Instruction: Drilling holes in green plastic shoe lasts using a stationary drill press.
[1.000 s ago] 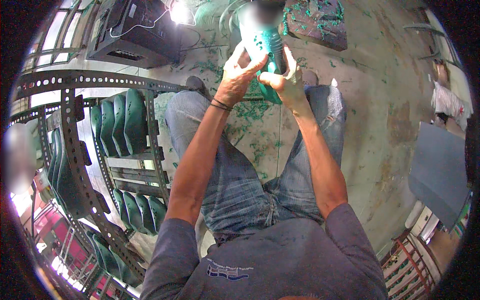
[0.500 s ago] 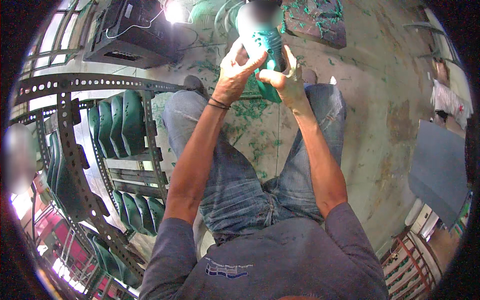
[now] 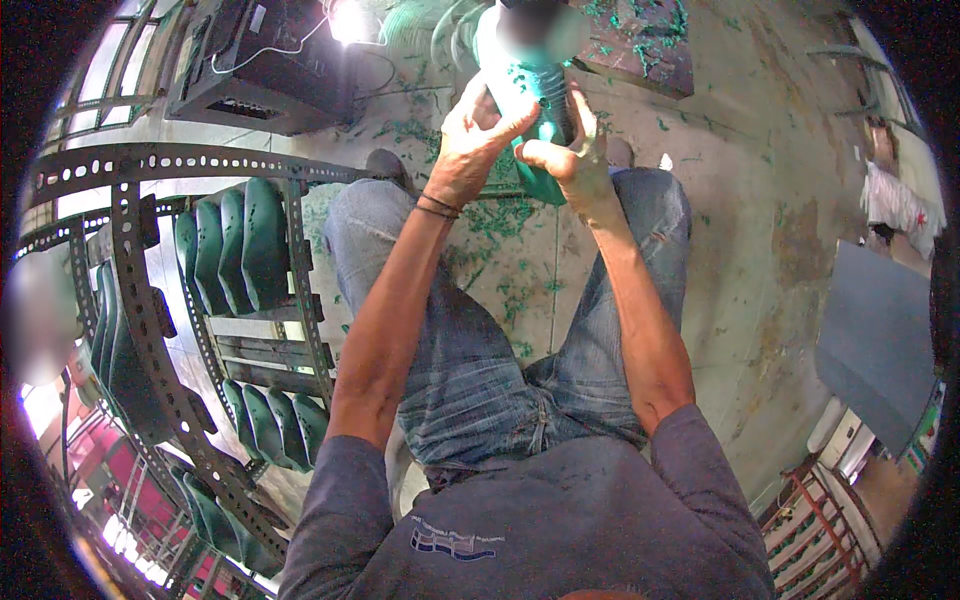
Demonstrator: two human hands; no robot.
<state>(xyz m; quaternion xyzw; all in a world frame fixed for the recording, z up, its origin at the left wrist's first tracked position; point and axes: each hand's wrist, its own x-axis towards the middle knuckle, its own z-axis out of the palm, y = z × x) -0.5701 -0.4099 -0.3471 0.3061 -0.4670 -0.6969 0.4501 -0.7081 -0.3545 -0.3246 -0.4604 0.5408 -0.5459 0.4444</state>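
Both my hands hold one green moulded plastic part (image 3: 530, 100) out in front of me, above my knees. My left hand (image 3: 475, 140) wraps its left side, with dark bands on the wrist. My right hand (image 3: 570, 160) grips its lower right edge, thumb pressed on the face. The top of the part is blurred. I sit in blue jeans with my legs apart.
A slotted metal rack (image 3: 150, 290) on my left holds rows of stacked green shells (image 3: 235, 245). A dark machine box (image 3: 265, 70) stands at the top left beside a bright lamp (image 3: 350, 20). Green shavings litter the concrete floor (image 3: 760, 200). A grey board (image 3: 880, 340) lies right.
Both hands have turned the green part slightly and lifted it a little farther from me; my left fingers have shifted their grip on it.
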